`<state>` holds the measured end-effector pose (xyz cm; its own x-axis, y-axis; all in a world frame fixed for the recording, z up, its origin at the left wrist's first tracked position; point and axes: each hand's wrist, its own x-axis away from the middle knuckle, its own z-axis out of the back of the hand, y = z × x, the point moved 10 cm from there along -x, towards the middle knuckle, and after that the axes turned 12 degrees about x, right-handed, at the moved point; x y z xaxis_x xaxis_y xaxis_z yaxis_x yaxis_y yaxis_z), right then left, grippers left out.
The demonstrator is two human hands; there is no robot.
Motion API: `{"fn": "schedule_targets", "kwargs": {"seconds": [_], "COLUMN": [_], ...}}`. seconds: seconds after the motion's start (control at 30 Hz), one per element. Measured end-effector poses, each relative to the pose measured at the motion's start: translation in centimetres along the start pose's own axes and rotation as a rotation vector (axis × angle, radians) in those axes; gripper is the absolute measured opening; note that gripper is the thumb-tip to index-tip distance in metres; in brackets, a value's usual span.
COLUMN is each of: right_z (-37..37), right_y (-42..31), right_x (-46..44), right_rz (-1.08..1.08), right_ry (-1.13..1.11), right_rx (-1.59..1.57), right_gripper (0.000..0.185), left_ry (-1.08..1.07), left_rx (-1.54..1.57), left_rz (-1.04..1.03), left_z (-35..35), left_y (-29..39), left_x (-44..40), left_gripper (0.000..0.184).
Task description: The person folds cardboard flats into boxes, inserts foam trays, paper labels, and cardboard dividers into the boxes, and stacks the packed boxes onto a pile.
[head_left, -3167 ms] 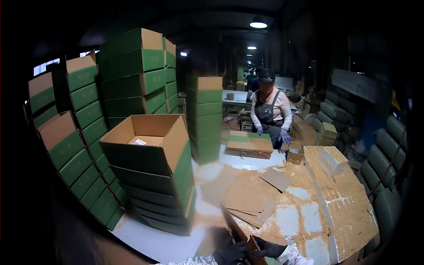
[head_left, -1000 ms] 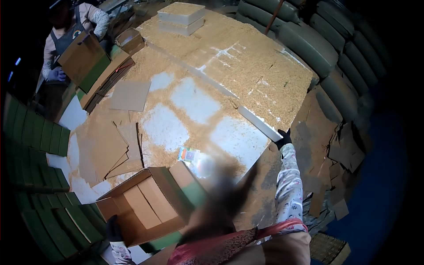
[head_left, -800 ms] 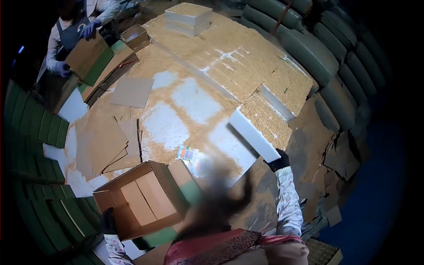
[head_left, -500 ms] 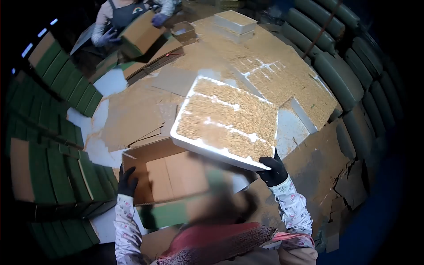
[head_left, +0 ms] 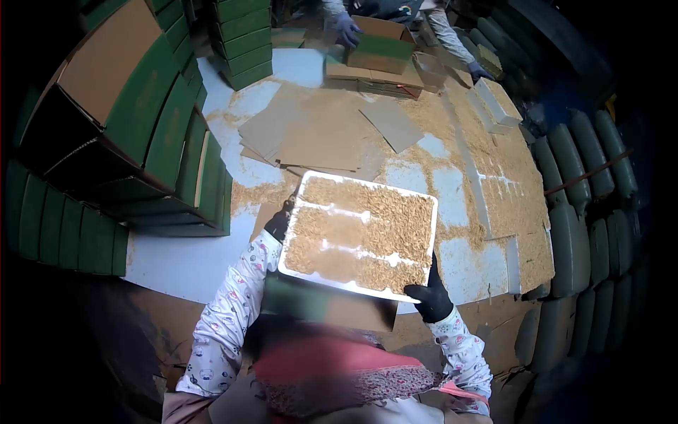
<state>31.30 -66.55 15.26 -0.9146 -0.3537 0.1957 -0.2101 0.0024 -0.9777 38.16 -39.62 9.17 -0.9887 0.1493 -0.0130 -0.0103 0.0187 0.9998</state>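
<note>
White tray (head_left: 353, 285) of tan flakes (head_left: 406, 220), over the carton (head_left: 293, 297), looks light, stiff, spillable, best held by opposite rims: right hand (head_left: 432, 299) clasping a corner, left hand (head_left: 279, 223) (fingers hidden) alongside, grip unclear.

Left hand (head_left: 277, 225): black glove, partly hidden from me.
Right hand (head_left: 432, 297): black glove too, dark down to the wrist.
Left sleeve (head_left: 229, 318): white, dotted with small pink and bluish-grey figures, too tiny to make out.
Right sleeve (head_left: 462, 350): the same white print, wrinkled.
Front cloth (head_left: 332, 352): coral pink, blurred in places.
Trim (head_left: 381, 386): a speckled dark-and-pale band along that pink.
</note>
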Motion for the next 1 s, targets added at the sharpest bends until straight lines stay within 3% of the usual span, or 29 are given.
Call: {"fn": "schedule_targets", "kwargs": {"seconds": [0.1,0.13,0.2,0.23,0.3,0.37,0.43,0.47,0.57,0.6,0.63,0.67,0.7,0.77,0.83,0.9,0.97,1.0], "right_z": [0.1,1.7,1.4,3.1,1.7,5.4,5.3,3.4,-0.8,-1.1,-1.2,-2.4,-1.7,3.0,9.1,14.1,17.0,17.2], "right_y": [0.8,3.8,5.7,7.2,4.5,13.0,15.4,14.4,7.6,6.5,5.0,-0.9,-3.5,-6.4,-5.1,0.0,5.9,7.2], "right_x": [-0.3,-0.6,-1.2,-1.7,-1.4,-2.3,-2.9,-3.2,-4.9,-4.8,-4.5,-4.1,-3.2,-0.9,1.1,1.4,1.6,1.2], "right_rz": [0.068,0.015,-0.183,-0.004,-0.358,-0.272,-0.152,-0.066,-0.212,-0.227,-0.243,0.02,0.152,0.169,0.032,-0.097,-0.232,-0.313], "right_ry": [-0.047,-0.046,-0.114,-0.037,-0.028,-0.022,-0.092,-0.168,-0.136,-0.102,-0.07,0.117,0.215,0.527,0.843,0.886,0.904,0.874], "right_rx": [0.221,0.358,0.513,0.793,1.064,0.98,1.239,1.538,1.906,1.813,1.721,1.529,1.435,1.219,1.09,1.069,1.097,1.131], "right_gripper": [0.097,0.096,0.092,0.089,0.085,0.065,0.045,0.036,0.026,0.027,0.027,0.029,0.028,0.025,0.021,0.021,0.023,0.024], "left_ry": [0.042,0.07,0.048,0.055,0.092,0.198,0.28,0.301,0.242,0.187,0.113,-0.035,-0.1,-0.145,-0.135,-0.13,-0.195,-0.209], "left_rx": [-0.059,-0.119,-0.245,-0.333,0.034,0.373,0.186,-0.034,-0.612,-0.755,-0.669,-0.905,-0.996,-1.033,-1.268,-1.598,-1.551,-1.569], "left_rz": [-0.1,-0.196,-0.082,-0.047,0.004,0.023,-0.078,-0.029,0.113,0.111,0.169,0.093,0.047,-0.026,-0.104,0.094,0.358,0.243], "left_z": [-0.7,-1.0,-1.3,-0.8,0.8,3.3,6.6,7.9,8.0,7.8,7.3,5.1,4.0,2.5,-1.9,-3.8,-2.8,-3.2], "left_y": [1.3,1.6,3.9,3.1,1.3,0.6,-1.9,-4.4,-7.0,-8.7,-10.1,-8.9,-9.7,-12.8,-7.4,-7.2,-10.5,-10.8], "left_x": [0.9,0.8,2.4,2.2,1.0,-0.7,-4.6,-6.9,-12.9,-15.0,-16.7,-18.2,-20.0,-23.6,-23.5,-23.9,-24.7,-25.0], "left_gripper": [0.048,0.048,0.051,0.051,0.053,0.052,0.045,0.043,0.042,0.04,0.039,0.041,0.044,0.049,0.065,0.081,0.092,0.09]}}
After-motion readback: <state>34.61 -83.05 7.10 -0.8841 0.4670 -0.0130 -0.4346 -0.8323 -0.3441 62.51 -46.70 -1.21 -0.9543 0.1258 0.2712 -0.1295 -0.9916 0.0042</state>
